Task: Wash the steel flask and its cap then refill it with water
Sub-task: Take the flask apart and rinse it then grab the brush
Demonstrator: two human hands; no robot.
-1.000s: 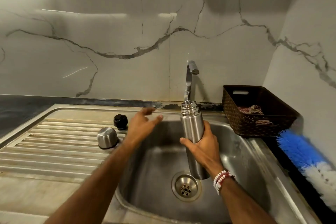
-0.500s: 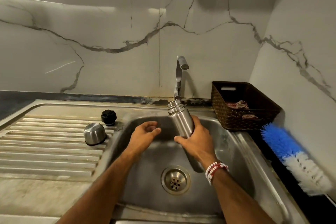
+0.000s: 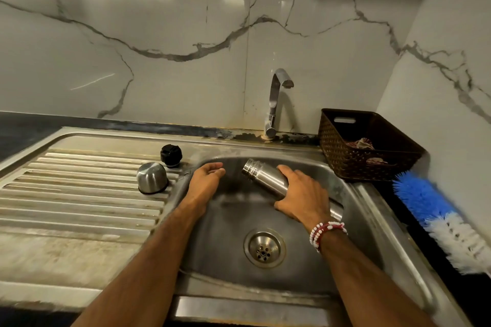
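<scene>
My right hand (image 3: 303,195) grips the steel flask (image 3: 261,176), which lies tilted low inside the sink basin (image 3: 372,233), its open threaded mouth pointing up and left. My left hand (image 3: 206,182) hovers just left of the mouth, fingers loosely curled, holding nothing. The steel cup cap (image 3: 152,177) sits upside down on the draining board (image 3: 79,194). A black stopper (image 3: 171,155) stands just behind it. The tap (image 3: 276,103) rises behind the basin; no water is seen running.
A brown woven basket (image 3: 369,146) with cloth inside stands right of the tap. A blue and white bottle brush (image 3: 438,220) lies along the dark counter at the right. The drain (image 3: 264,247) sits in the basin's middle. Marble walls close the back and right.
The flask went from upright under the tap to tilted low in the basin. My left hand dropped from above the board to the basin's left edge.
</scene>
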